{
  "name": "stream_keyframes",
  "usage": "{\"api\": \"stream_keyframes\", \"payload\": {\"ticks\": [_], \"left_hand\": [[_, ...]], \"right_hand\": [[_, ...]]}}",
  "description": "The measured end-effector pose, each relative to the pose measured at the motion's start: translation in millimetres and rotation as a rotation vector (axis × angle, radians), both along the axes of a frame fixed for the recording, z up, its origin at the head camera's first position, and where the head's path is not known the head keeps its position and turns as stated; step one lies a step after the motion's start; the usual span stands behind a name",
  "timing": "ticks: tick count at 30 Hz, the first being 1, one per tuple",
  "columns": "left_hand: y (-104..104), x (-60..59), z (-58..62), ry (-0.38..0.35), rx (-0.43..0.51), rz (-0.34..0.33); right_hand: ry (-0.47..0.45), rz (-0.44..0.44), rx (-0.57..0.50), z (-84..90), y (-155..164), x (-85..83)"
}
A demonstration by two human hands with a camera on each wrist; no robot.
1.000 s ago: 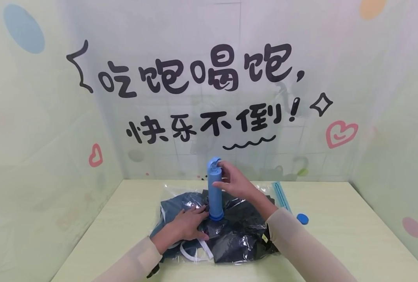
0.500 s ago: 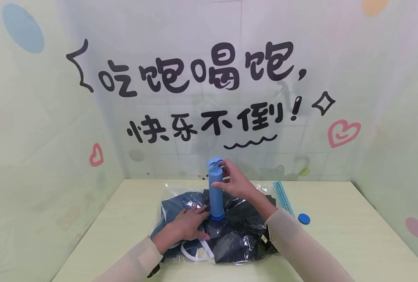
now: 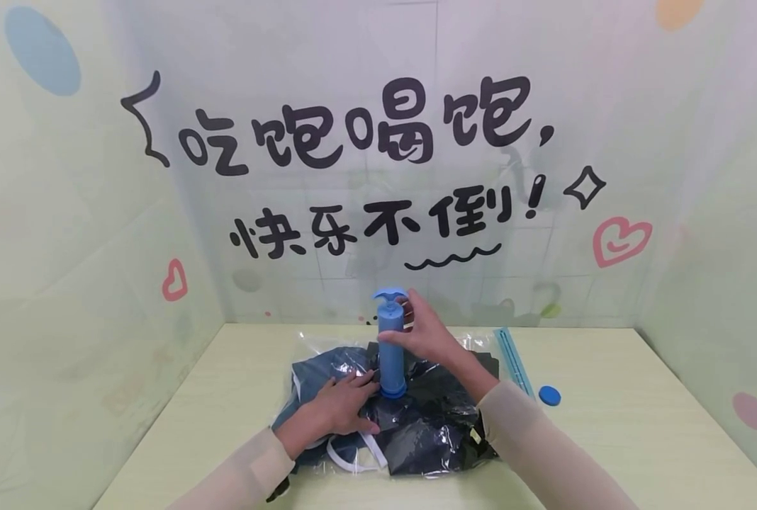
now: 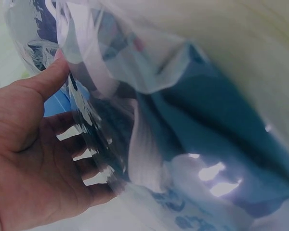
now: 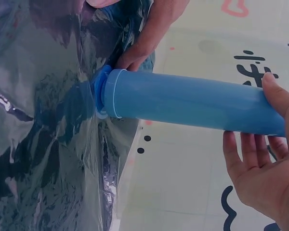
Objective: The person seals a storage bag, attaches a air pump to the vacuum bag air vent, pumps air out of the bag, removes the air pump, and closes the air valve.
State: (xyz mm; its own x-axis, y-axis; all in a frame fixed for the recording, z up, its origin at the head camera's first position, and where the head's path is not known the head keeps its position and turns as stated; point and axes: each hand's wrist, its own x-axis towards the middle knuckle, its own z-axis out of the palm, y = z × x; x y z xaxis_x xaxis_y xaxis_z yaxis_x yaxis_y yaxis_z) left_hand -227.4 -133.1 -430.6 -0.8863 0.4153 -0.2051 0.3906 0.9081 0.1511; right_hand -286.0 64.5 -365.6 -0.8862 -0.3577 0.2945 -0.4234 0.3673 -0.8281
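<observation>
A blue hand pump (image 3: pixel 390 350) stands upright on a clear plastic vacuum bag (image 3: pixel 432 446) holding dark and teal clothes. Its base meets the bag's blue valve (image 5: pixel 102 91), as the right wrist view shows. Just below the T-shaped handle, my right hand (image 3: pixel 426 327) holds the top of the barrel, thumb on one side and fingers on the other. My left hand (image 3: pixel 343 405) lies spread on the bag, its fingertips beside the pump's foot. From the left wrist, that hand (image 4: pixel 43 154) shows straight fingers touching the plastic over a white-trimmed teal garment (image 4: pixel 221 130).
A round blue cap (image 3: pixel 549 395) lies on the table (image 3: pixel 640 439) right of the bag. Near it is a teal strip (image 3: pixel 514 361), partly beside the bag's edge. A printed cloth backdrop (image 3: pixel 378 42) encloses the table at the back and sides.
The pump's handle has turned from end-on to broadside. My right hand's thumb has slid further left across the barrel. The left hand stays in place on the bag.
</observation>
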Motion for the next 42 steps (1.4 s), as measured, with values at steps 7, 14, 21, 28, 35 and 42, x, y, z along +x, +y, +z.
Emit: {"api": "stream_keyframes", "payload": {"ticks": [7, 14, 21, 28, 35, 42], "left_hand": [[-1, -2.2, -1.9, -0.004, -0.007, 0.008], [0, -4.0, -3.5, -0.003, -0.032, 0.013], [1, -2.4, -2.6, -0.005, -0.042, 0.007], [0, -1.8, -2.2, -0.009, -0.032, 0.010], [-1, -0.3, -2.5, -0.006, -0.013, 0.005], [0, 0.2, -1.2, -0.009, -0.011, 0.006]], "right_hand": [[-0.097, 0.061, 0.003, 6.6, 5, -7.0], [-0.148, 0.309, -0.085, 12.4, 13, -12.4], [-0.118, 0.440, -0.101, 5.9, 18, -14.3], [-0.088, 0.315, -0.064, 1.8, 14, -11.9], [-0.026, 0.252, -0.053, -2.0, 10, -10.3], [-0.001, 0.156, -0.053, -4.7, 4, -6.6]]}}
